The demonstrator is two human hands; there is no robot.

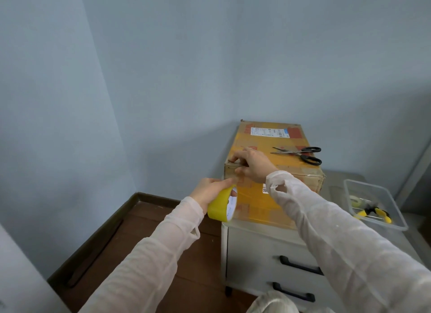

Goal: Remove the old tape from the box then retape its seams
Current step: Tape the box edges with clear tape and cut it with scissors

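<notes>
A cardboard box [279, 172] covered in yellowish tape, with a white shipping label on top, stands on a grey drawer cabinet [256, 249]. My left hand [210, 191] grips a yellow tape roll [221, 206] just off the box's near left corner. My right hand [253, 164] lies over the box's near top edge at that corner, fingers pressing on the top and thumb down on the front face. Black-handled scissors [300, 154] lie on the box top to the right.
A clear plastic bin [396, 217] on the cabinet's right holds a small tape roll [355, 199] and a yellow-and-black tool [375, 213]. Blue walls close in behind and on the left. Brown floor [163, 224] lies to the cabinet's left.
</notes>
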